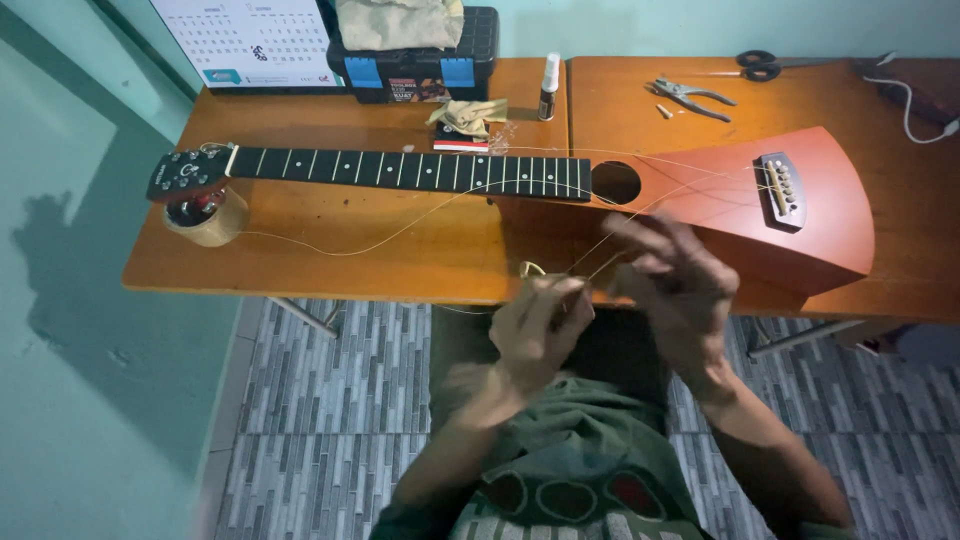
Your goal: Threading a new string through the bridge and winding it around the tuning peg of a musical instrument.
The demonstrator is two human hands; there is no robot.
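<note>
Here, my left hand (537, 325) pinches a thin wire string (580, 262); my blurred right hand (672, 285) is spread near the wedge-shaped wooden guitar (740, 200).

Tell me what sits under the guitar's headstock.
A roll of tan tape on the table props up the headstock. Something red and dark shows inside its core; the headstock hides the rest.

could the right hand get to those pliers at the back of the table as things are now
Probably yes. The right hand is at the near edge, tangled with a loose string, and the pliers lie in the open beyond the guitar body. The hand would have to reach over the guitar; nothing else blocks it.
</note>
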